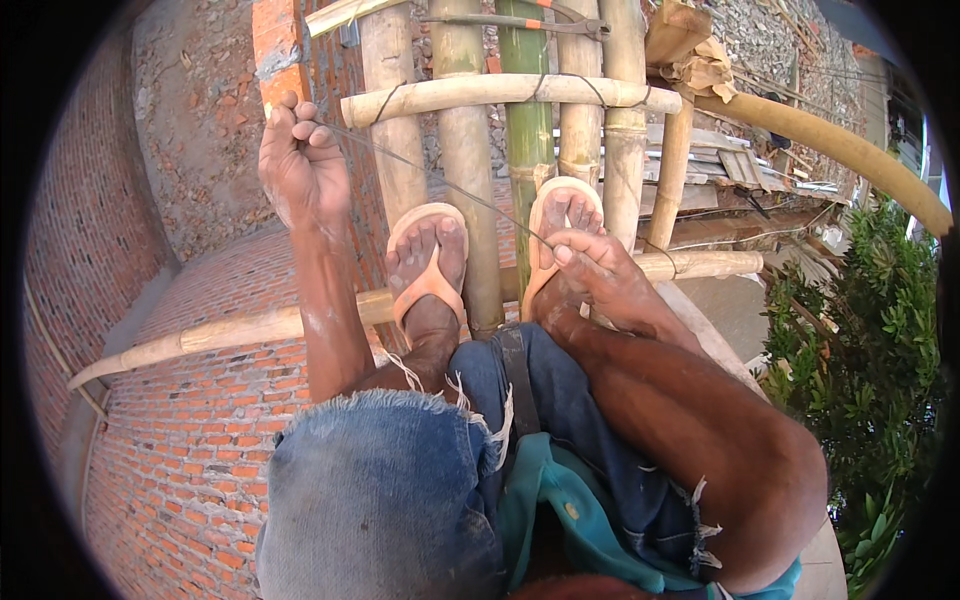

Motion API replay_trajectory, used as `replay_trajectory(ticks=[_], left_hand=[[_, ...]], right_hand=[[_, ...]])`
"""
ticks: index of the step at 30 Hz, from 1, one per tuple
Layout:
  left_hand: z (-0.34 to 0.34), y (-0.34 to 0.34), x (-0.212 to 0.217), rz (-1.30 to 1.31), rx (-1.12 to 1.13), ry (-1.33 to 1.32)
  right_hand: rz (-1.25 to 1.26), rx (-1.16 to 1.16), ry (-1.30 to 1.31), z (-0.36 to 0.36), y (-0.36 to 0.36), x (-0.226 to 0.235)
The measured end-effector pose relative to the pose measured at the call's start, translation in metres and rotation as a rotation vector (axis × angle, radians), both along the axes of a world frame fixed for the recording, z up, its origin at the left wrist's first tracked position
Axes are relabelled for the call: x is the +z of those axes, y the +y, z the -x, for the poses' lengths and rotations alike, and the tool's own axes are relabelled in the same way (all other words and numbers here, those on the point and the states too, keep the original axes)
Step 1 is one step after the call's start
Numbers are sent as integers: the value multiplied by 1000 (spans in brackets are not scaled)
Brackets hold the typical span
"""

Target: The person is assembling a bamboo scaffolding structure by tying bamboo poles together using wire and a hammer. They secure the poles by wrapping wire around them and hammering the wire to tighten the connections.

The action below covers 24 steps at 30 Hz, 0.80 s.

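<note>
A thin dark wire (440, 180) stretches at a slant between my two hands, above my sandalled feet. Its upper left end is pinched in the curled fingers of my left hand (308, 170), raised beside the brick wall. At the lower right end, my right hand (605, 275) grips it between thumb and forefinger, just in front of my right foot. Beyond both hands, a bamboo crosspiece (480, 92) lies over several upright-running bamboo poles (458, 140), bound to them with dark ties. One of these poles is green.
Orange-handled pincers (560, 20) rest across the poles at the far end. I squat in sandals (430, 290) on the bamboo platform. A brick wall (200, 440) drops away at left, with rubble (200, 130) far below. Leafy branches (850, 380) and a curved bamboo pole (840, 150) are at right.
</note>
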State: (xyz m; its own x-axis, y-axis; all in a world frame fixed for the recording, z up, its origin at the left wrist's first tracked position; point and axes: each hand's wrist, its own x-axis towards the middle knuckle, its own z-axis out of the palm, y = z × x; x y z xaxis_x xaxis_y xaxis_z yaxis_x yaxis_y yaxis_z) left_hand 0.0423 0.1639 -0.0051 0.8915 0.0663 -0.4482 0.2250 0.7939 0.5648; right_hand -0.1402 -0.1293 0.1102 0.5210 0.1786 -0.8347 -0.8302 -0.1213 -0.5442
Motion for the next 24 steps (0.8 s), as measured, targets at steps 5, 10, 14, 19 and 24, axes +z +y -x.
replay_trajectory(ticks=[5,10,14,19,24], left_hand=[[1,-20,27,-314,-8,-273],[16,-35,53,-228,-487,-238],[39,-65,63,-898,-1006,-522],[39,-68,49,-725,-807,-262],[17,-32,13,-1139,-441,-284]], right_hand=[[194,112,-325,0,0,-2],[390,338,-325,-2,3,-3],[492,509,-436,-8,2,8],[634,514,-339,-12,-20,29],[632,302,-291,3,-37,24]])
